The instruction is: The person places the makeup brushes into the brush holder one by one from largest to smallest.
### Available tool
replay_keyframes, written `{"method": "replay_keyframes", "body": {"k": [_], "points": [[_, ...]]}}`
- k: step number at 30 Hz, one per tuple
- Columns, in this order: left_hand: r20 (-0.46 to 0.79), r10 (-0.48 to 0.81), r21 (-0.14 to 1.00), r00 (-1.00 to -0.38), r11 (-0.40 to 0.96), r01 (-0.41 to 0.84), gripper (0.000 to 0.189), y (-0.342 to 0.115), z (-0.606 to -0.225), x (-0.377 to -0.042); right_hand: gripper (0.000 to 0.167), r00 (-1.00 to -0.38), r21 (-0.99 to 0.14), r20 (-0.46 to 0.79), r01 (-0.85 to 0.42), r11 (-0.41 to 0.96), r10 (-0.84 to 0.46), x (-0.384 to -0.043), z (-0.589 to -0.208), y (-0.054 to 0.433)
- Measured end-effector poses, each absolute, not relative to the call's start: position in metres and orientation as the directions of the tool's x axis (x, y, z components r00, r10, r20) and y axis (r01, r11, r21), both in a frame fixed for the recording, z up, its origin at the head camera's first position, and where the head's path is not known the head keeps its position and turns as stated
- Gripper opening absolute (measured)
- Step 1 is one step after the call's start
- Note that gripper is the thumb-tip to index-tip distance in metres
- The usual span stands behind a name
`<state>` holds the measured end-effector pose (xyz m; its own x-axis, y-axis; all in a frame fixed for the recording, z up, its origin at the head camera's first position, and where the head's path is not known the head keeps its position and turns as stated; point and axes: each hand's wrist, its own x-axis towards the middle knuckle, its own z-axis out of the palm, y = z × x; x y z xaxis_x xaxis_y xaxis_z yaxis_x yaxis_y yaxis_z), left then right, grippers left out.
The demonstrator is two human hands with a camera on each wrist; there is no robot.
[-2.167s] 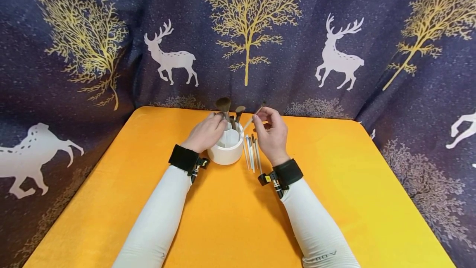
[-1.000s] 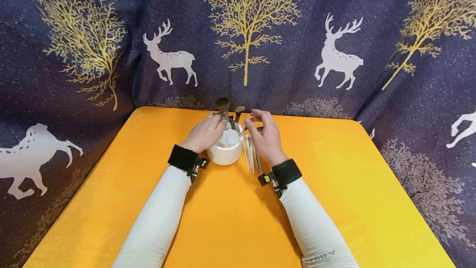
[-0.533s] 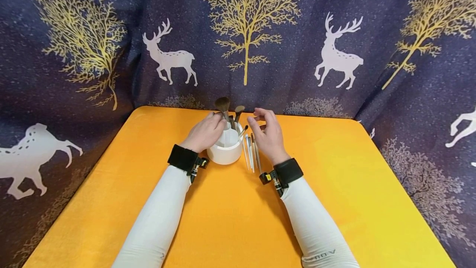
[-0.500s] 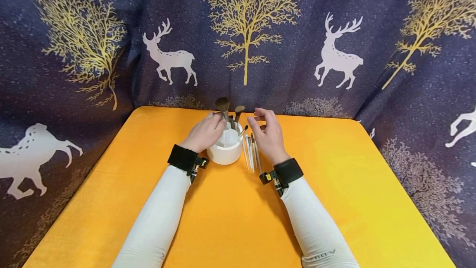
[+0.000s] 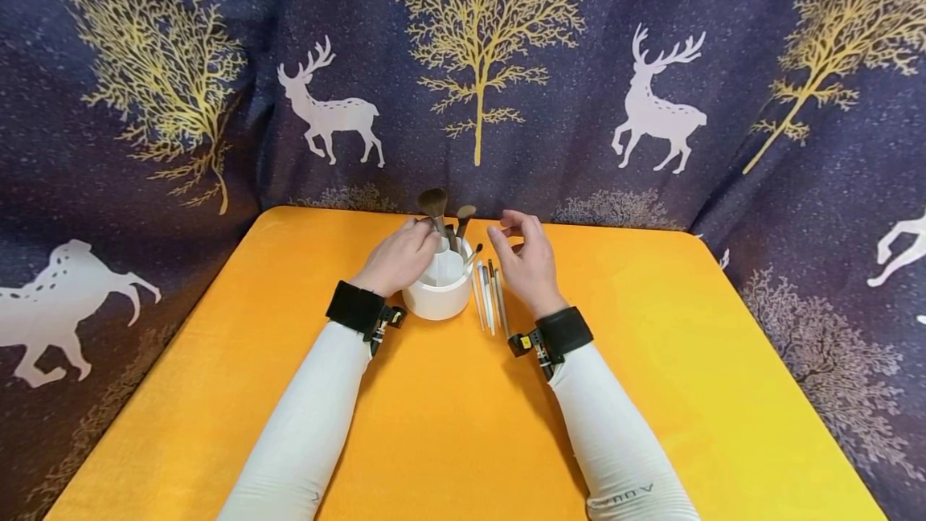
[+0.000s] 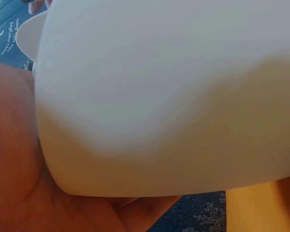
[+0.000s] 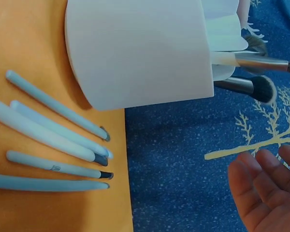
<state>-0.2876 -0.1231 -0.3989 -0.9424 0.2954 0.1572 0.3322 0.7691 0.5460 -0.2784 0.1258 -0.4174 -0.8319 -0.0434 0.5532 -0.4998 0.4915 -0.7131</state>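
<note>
White plastic-looking wall, round: one makeup-brush holder point(image 5: 436, 301) is standing upright on the orange tabletop point(image 5: 427, 408). Inner partitions are showing, partly covered from above.

Brushes in holder: at least four are showing. One large fluffy brush point(image 5: 433, 201) is rising highest. One slant-headed brush point(image 5: 465, 215) is leaning to the right beside it. One dark brush point(image 5: 452, 236) is sitting lower, between those two. One slim brush point(image 5: 474, 254) is tilting out over the right rim.

Loose brushes point(image 7: 43, 131): five, counted in the right wrist view. All are lying just right of the holder, tips pointing toward the far edge; whether the middle pair is touching, cannot tell.

Hands: two. Left hand point(image 5: 398, 258) is clasping the holder's left side, palm and fingers wrapping the wall. Right hand point(image 5: 530, 260) is hovering right of the holder, thumb and fingertips standing apart with only air between.

Edges, room: the far table edge is running close behind the holder, a dark blue backdrop point(image 5: 405, 63) hanging beyond. A small gap is separating the slim brush's tip from the right thumb. Left and right table edges are lying well apart from both hands; broad orange cloth is stretching nearward between two white sleeves point(image 5: 615, 432).
</note>
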Motion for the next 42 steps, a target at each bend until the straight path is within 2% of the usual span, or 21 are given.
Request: {"method": "replay_keyframes", "body": {"k": [9, 16, 31, 42], "points": [[0.156, 0.295, 0.555, -0.943, 0.763, 0.331, 0.048, -0.123, -0.398, -0.288, 0.048, -0.877, -0.734, 0.479, -0.414, 0.538, -0.022, -0.284, -0.425, 0.130], [0.151, 0.309, 0.546, -0.939, 0.766, 0.340, 0.052, -0.124, -0.399, -0.290, 0.053, -0.934, -0.769, 0.357, -0.306, 0.562, -0.021, -0.283, -0.429, 0.132], [0.155, 0.300, 0.549, -0.941, 0.766, 0.334, 0.050, -0.122, -0.397, -0.287, 0.051, -0.989, -0.705, 0.143, -0.118, 0.699, -0.024, -0.288, -0.438, 0.137], [0.145, 0.302, 0.548, -0.942, 0.768, 0.330, 0.050, -0.124, -0.398, -0.287, 0.046, -0.997, -0.637, 0.044, -0.077, 0.767, -0.063, -0.289, -0.449, 0.140]]}}
